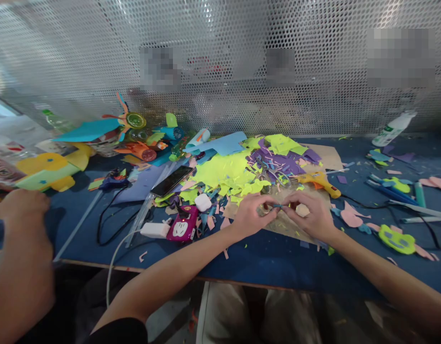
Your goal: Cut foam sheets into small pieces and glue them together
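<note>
My left hand and my right hand meet over a sheet of brown cardboard on the blue table. Both pinch a small blue strip stretched between their fingertips. My right hand also seems to cup a small pale piece. Scissors lie just beyond my hands among yellow-green foam scraps. A yellow glue gun rests right of the scissors.
A black phone, a white earbud case, a magenta power strip and a white charger lie left of my hands. Another person's arm is at far left. Green foam figures, a white bottle and perforated metal screen.
</note>
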Motion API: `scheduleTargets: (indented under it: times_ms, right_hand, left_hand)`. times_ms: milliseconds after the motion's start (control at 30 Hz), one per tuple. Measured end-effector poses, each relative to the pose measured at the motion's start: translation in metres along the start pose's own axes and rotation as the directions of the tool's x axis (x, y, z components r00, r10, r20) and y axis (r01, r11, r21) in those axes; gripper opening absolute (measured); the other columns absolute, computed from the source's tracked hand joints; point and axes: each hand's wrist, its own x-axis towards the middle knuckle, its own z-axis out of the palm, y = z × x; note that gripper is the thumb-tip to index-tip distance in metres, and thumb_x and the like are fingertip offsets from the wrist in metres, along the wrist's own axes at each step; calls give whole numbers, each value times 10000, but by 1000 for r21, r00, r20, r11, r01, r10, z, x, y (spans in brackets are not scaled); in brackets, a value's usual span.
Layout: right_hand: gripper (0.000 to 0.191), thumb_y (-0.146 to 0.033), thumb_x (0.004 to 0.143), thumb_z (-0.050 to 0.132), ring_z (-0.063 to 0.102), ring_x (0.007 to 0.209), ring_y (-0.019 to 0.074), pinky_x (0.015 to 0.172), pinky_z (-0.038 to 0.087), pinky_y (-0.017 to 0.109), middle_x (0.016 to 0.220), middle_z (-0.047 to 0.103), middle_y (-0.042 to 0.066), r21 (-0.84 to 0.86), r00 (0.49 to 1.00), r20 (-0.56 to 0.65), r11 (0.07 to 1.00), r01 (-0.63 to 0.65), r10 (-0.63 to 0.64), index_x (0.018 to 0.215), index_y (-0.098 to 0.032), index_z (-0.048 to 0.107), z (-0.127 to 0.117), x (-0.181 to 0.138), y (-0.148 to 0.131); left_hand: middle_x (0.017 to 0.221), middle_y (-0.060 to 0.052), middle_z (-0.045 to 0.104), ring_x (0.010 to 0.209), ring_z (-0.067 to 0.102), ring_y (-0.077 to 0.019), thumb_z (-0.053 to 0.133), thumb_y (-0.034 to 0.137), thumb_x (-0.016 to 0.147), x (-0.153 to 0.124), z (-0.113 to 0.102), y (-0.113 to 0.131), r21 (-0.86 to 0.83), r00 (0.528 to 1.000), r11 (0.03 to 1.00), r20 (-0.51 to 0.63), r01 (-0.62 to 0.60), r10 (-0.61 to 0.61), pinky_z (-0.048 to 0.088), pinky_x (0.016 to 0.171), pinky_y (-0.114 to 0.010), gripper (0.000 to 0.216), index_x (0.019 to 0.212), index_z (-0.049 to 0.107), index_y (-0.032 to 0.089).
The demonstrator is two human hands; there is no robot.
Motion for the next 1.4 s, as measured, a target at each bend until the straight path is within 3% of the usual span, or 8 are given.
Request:
scheduleTargets:
  times_ms: [267, 433, 767, 900, 1100, 1400]
  right_hand:
    - [35, -300, 863, 639, 625, 618, 183, 585, 528, 313, 767, 692, 9, -5, 999, -25, 1000, -24, 24, 874, -272, 657, 1, -1, 5]
    - [30, -288, 874, 618, 659, 636, 193, 586, 534, 314, 782, 705, 6, -4, 998, -2, 998, -60, 60, 885, -274, 642, 3, 0, 10]
    - [72, -312, 874, 642, 660, 589, 184, 547, 540, 300, 740, 722, 1, -7, 985, -133, 994, -107, 105, 881, -276, 705, 4, 2, 12]
    - [75, -307, 878, 658, 690, 643, 192, 575, 564, 316, 823, 752, 21, 6, 984, -149, 995, -103, 103, 889, -275, 725, 4, 4, 10]
    - [91, -303, 891, 660, 748, 896, 255, 794, 604, 406, 923, 759, 42, 33, 987, -162, 999, -10, 15, 853, -294, 743, 1, 6, 8]
    - [110, -329, 894, 664, 749, 836, 243, 790, 609, 403, 922, 760, 40, 2, 987, -158, 1000, 0, 0, 863, -303, 766, 1, 4, 9]
  left_hand:
    - [791, -34, 702, 733, 634, -155, 623, 400, 889, 2, -1, 3, -35, 998, 998, 4, 59, -59, 493, 714, -275, 230, 922, 714, 192]
    - [789, -46, 701, 720, 640, -156, 604, 462, 901, 2, -1, 3, -156, 987, 974, 36, 163, -160, 517, 677, -263, 308, 965, 699, 176]
    - [957, -81, 712, 855, 688, -186, 613, 540, 885, 4, -6, 2, -376, 936, 860, 67, 345, -347, 598, 688, -278, 447, 1149, 630, 180]
    - [933, -85, 708, 838, 686, -183, 638, 533, 871, 4, -5, 3, -387, 933, 852, 71, 351, -352, 603, 660, -270, 456, 1144, 627, 168]
    - [917, -77, 708, 795, 680, -169, 652, 540, 857, 5, -3, 2, -355, 941, 873, 91, 336, -325, 600, 655, -267, 415, 1040, 665, 167]
    - [851, -57, 714, 723, 673, -157, 639, 529, 873, 5, -3, 1, -287, 956, 913, 108, 292, -272, 576, 679, -271, 398, 1056, 701, 182]
